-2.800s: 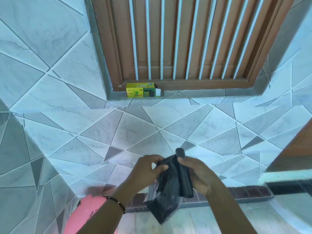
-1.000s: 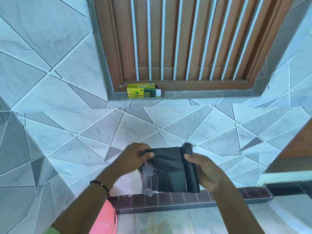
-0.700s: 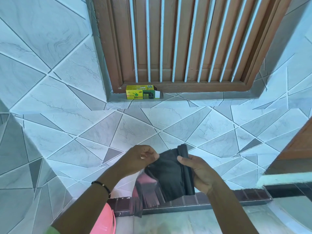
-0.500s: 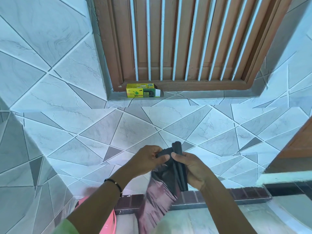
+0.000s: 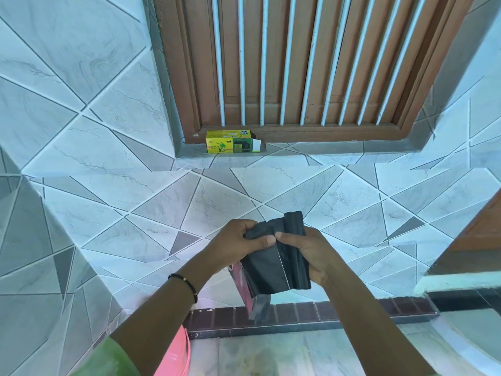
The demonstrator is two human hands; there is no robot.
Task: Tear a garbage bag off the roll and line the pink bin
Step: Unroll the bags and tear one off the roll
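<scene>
I hold a black garbage bag roll [image 5: 294,226] upright in front of the tiled wall. My right hand [image 5: 309,253] grips the roll, thumb on the film beside a white perforated line [image 5: 283,270]. My left hand [image 5: 238,240] pinches the top of the unrolled black bag [image 5: 264,270] just left of that line. The bag's loose end hangs down below my hands. The pink bin [image 5: 173,354] shows as a rim at the bottom edge, mostly hidden under my left forearm.
A yellow and green bag box [image 5: 230,142] lies on the window sill below the brown barred window [image 5: 298,63]. A dark brick skirting [image 5: 339,313] runs along the wall's foot. A brown frame stands at the right edge.
The hands pulled apart to unroll a bag, then came back together. The perforated line now shows between my two thumbs, and the loose end hangs lower.
</scene>
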